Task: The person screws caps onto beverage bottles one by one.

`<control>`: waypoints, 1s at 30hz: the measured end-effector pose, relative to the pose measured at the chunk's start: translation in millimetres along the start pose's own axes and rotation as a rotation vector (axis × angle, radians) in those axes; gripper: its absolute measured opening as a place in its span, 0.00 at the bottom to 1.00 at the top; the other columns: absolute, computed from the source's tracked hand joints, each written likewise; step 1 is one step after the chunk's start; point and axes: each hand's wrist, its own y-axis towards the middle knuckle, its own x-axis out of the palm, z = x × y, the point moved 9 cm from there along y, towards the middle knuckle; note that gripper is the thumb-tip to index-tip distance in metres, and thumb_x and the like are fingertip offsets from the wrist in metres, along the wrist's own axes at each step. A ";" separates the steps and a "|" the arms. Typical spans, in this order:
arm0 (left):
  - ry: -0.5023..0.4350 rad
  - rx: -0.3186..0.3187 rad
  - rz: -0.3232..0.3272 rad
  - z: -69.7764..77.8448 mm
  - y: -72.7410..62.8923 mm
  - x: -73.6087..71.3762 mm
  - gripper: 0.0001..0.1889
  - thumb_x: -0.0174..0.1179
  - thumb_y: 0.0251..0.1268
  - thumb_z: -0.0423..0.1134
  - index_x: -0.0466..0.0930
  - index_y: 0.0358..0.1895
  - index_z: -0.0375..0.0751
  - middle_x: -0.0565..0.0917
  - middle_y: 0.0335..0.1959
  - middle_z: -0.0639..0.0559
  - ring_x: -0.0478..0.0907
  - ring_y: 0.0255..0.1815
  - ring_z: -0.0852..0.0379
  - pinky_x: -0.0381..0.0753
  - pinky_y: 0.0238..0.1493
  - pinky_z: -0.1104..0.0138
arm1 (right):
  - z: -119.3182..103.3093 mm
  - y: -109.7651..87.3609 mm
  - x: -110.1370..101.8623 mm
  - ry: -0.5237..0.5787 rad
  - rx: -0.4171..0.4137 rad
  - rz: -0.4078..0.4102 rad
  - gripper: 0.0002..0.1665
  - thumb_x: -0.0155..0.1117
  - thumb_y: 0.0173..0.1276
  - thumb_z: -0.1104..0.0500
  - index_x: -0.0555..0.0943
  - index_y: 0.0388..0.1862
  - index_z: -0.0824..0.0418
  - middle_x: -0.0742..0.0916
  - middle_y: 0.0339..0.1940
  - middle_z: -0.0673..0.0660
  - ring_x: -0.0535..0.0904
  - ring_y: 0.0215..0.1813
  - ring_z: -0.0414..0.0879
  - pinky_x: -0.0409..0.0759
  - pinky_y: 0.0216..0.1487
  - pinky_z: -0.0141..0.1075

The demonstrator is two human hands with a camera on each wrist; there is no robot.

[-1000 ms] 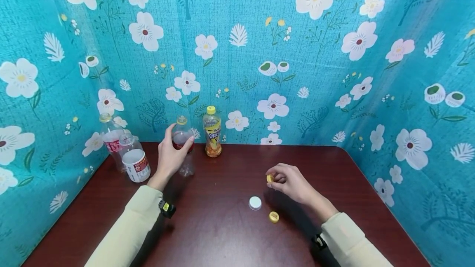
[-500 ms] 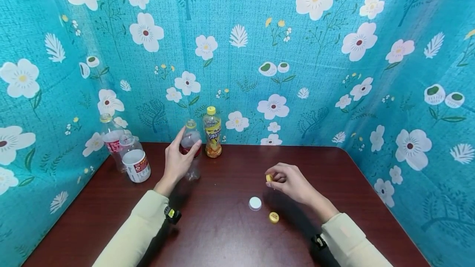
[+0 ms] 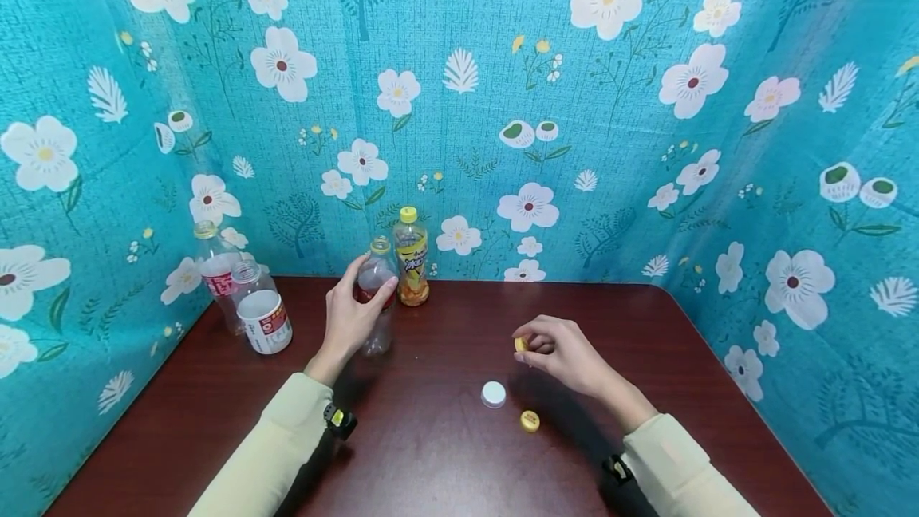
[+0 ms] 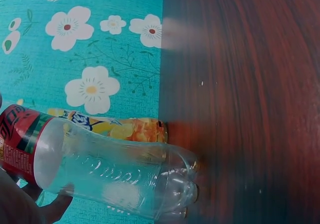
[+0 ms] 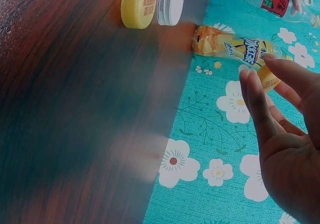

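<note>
Now the left hand (image 3: 347, 321) is shifting a clear plastic bottle (image 3: 377, 335) with a red label rightward and nearer over the far left of the dark reddish-brown wooden desk (image 3: 431, 445), its grip curling round the label. The right hand (image 3: 565, 355) is staying put on the right, its grip almost closed, pinching a round yellow plastic cap (image 3: 520, 345). This is narrowing the gap between bottle and cap, though both are remaining well apart.

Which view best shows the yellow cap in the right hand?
Right wrist: the yellow cap appears largest there, with faint print visible, pinched by the right hand. Head shows it small, partly covered; left wrist doesn't show it.
</note>
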 end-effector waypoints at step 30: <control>-0.066 0.026 -0.093 26.6 -15.1 29.9 0.34 0.70 0.65 0.55 0.72 0.71 0.48 0.85 0.55 0.44 0.82 0.45 0.51 0.83 0.43 0.57 | -46.7 29.4 -20.5 0.008 -0.075 0.026 0.18 0.75 0.64 0.64 0.88 0.53 0.53 0.87 0.43 0.49 0.85 0.41 0.42 0.86 0.45 0.33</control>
